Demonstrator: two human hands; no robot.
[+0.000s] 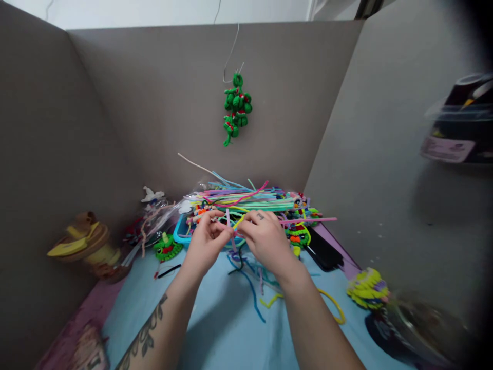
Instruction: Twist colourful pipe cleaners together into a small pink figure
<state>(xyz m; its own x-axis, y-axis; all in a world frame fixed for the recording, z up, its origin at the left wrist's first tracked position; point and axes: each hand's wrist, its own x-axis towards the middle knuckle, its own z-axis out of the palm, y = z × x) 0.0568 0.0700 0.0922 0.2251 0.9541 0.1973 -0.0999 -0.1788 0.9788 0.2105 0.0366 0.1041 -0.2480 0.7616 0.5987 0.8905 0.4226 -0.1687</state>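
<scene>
Two hands (265, 237), pipe cleaners (228, 217) between fingers (224, 237)

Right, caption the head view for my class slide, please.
Left fingers and right fingers hold colourful fuzzy stems above a blue cloth.

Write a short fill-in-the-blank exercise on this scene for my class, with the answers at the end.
1. The crocheted bundle hanging from the wire is mostly ____ in colour.
2. The left hand and right hand are above a light ____ cloth.
3. A long pink pipe cleaner sticks out past the person's ____ hand.

Missing words: green; blue; right.
</scene>
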